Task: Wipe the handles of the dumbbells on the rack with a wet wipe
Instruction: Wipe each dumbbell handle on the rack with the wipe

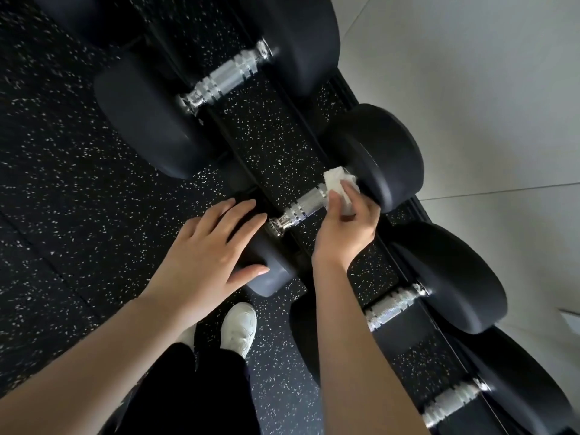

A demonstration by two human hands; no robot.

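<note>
White and crumpled, the wet wipe [339,189] is wrapped over the far end of a knurled chrome handle [303,207], just beside the dumbbell's rear head [376,158], midway along the rack [405,252]. The right hand [345,227] pinches the wipe around the bar, its grip closed on it. The left hand [207,249] lies flat and open on the near head [266,271], steadying it. To do this well, I judge the wipe should encircle the bar and travel toward the bare near end, twisting so the knurling's grooves get cleaned. Neighbouring handles [226,78] sit uncovered.
</note>
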